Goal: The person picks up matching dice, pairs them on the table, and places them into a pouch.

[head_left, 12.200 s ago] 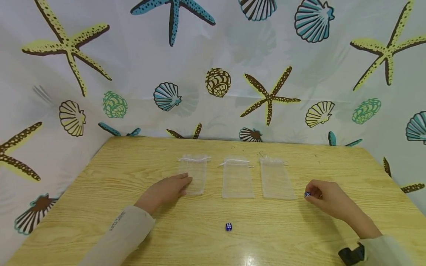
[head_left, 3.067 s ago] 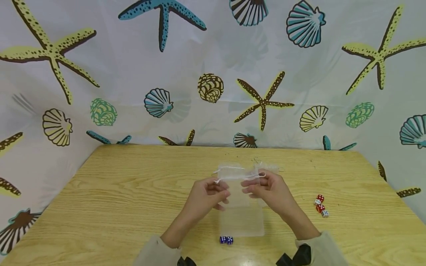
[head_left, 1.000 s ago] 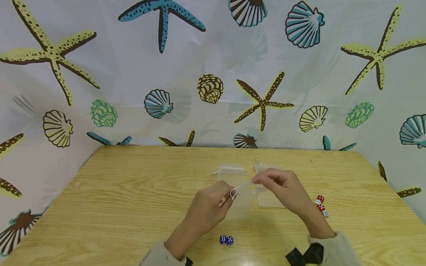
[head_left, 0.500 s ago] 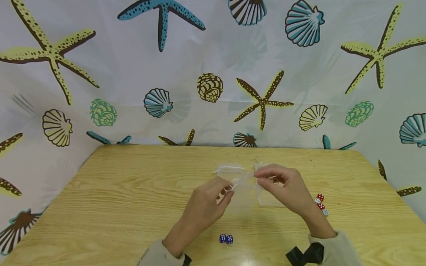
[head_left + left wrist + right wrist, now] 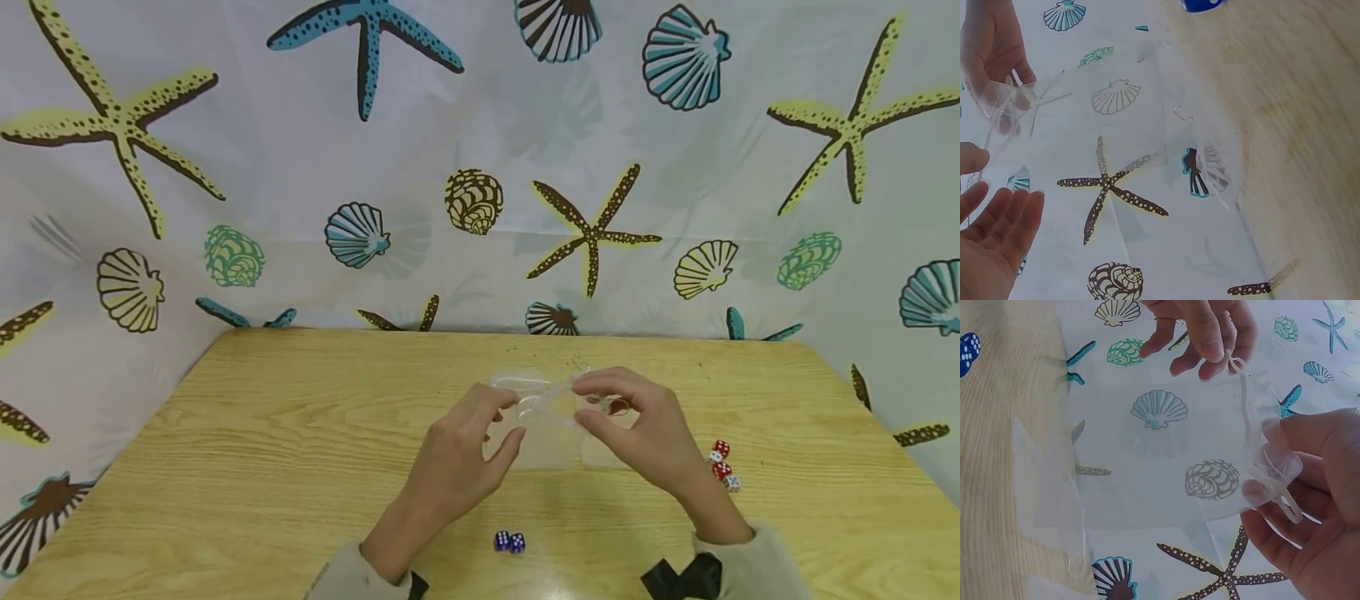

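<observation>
My right hand (image 5: 648, 425) holds a sheer white organza drawstring bag (image 5: 1147, 456) by its mouth, the cord looping past the fingers. The bag hangs over the table, mouth spread between both hands. My left hand (image 5: 461, 454) is at the bag's other corner, thumb and index apart, fingertips right by the cord loop (image 5: 1235, 360). Behind, a second organza bag (image 5: 517, 379) lies flat, partly covered. A third organza bag (image 5: 606, 456) lies under my right hand, mostly hidden. Two blue dice (image 5: 510, 542) sit side by side nearer me.
Several red and white dice (image 5: 722, 465) lie in a cluster right of my right hand. The wooden table (image 5: 300, 433) ends at a white curtain (image 5: 420, 167) printed with shells and starfish.
Both hands earlier moved from the left and right of the table to the middle, lifting one bag. Over the last second the left thumb and index parted from the cord; the right hand rose slightly.
</observation>
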Available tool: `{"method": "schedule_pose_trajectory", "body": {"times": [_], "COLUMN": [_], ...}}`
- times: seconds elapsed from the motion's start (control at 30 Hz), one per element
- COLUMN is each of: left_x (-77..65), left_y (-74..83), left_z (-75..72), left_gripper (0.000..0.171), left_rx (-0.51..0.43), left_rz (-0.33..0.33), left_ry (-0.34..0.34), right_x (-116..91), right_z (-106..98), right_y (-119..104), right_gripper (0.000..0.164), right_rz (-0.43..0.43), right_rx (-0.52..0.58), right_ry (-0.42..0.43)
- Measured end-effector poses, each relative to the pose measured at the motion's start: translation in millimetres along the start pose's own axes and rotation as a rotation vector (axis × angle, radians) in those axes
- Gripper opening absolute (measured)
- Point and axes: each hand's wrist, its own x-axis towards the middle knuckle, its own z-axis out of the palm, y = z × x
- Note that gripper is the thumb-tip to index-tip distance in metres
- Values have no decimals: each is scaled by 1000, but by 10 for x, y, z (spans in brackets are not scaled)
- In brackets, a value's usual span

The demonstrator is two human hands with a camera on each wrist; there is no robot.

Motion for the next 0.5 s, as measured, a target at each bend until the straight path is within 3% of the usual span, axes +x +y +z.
{"method": "schedule_pose_trajectory", "body": {"times": [0.23,0.4,0.5], "left_x": [15,26,26], "left_y": [26,63,85], "left_z": [-9,-1,9], "left_gripper": [31,16,22], "left_rx": [36,76,124], "left_rz": [91,180,205], "left_ry": [78,102,98], "right_x": [-9,-13,-14], "right_z": [72,153,204], "right_y": [-4,-38,-62], "right_gripper": [27,26,27], "right_rz": [-77,-152,-200], "right_rx": [-133,-200,-237], "right_ry": [30,33,35]}}
